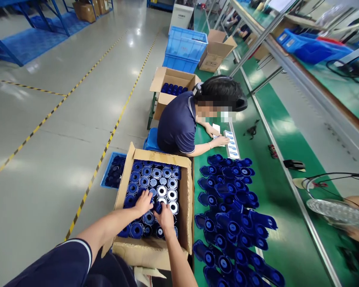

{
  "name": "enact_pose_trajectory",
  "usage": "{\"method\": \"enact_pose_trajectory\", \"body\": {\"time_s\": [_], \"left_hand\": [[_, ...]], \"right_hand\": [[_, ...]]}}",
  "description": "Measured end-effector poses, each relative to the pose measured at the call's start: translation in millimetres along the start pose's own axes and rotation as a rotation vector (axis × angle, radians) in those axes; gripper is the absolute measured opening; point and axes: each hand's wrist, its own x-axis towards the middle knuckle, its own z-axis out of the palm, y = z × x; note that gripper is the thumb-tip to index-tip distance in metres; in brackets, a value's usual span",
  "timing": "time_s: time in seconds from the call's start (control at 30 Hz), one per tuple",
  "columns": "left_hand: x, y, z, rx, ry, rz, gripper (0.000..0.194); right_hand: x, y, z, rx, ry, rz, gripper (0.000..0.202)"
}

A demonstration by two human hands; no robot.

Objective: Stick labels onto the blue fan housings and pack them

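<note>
An open cardboard box [185, 195] stands in front of me, packed with rows of dark blue round plastic parts [137, 230]. Several in the middle rows show bright white ring-shaped tops. Inside the box, my left hand [144, 202] curls its fingers over a blue plastic part in the middle rows. Just to its right, my right hand [165, 217] has thumb and fingers closed around a blue plastic part. My fingers partly hide both parts.
Many blue plastic parts [227, 189] lie in rows on the green bench [290, 223] at right. Ahead, a co-worker [176, 119] leans over a white label sheet [231, 145]. A blue tray [104, 179] of dark pieces sits left of the box; blue crates [184, 44] stand beyond.
</note>
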Motion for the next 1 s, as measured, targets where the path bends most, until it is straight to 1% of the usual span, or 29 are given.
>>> {"method": "enact_pose_trajectory", "body": {"time_s": [0.07,0.13,0.2,0.23,0.33,0.43,0.5,0.53,0.6,0.67,0.73,0.9,1.0], "left_hand": [[18,-12,-17.3,-0.01,0.049,-0.014,0.049],[39,-20,-32.8,-0.009,0.067,0.001,0.049],[57,-24,-44.0,-0.004,0.05,0.045,0.046],[65,-25,-47.7,0.001,0.035,0.07,0.044],[86,-24,-51.4,0.021,-0.004,0.122,0.039],[102,-22,-48.4,0.053,-0.021,0.149,0.042],[109,-20,-45.1,0.084,-0.04,0.182,0.043],[110,-20,-43.5,0.1,-0.051,0.203,0.043],[111,-18,-40.8,0.132,-0.066,0.243,0.041],[111,-17,-39.3,0.158,-0.067,0.274,0.039],[112,-18,-39.3,0.177,-0.066,0.302,0.037],[122,-27,-43.9,0.216,-0.114,0.376,0.034],[126,-27,-44.5,0.224,-0.136,0.395,0.032]], "right_hand": [[13,-28,7,-0.009,0.002,-0.032,0.046],[22,-53,16,-0.037,-0.009,-0.038,0.041],[27,-70,23,-0.071,-0.025,-0.031,0.037],[30,-74,25,-0.087,-0.034,-0.026,0.035],[37,-74,24,-0.121,-0.074,-0.029,0.033],[47,-61,16,-0.117,-0.128,-0.064,0.036],[53,-51,7,-0.1,-0.151,-0.068,0.036],[56,-47,3,-0.092,-0.145,-0.059,0.037],[62,-44,-5,-0.085,-0.092,-0.035,0.042],[68,-47,-9,-0.089,-0.013,-0.02,0.048],[75,-54,-7,-0.097,0.034,-0.027,0.048],[96,-75,7,-0.112,0.009,-0.072,0.038],[105,-76,10,-0.098,-0.016,-0.11,0.035]]}}
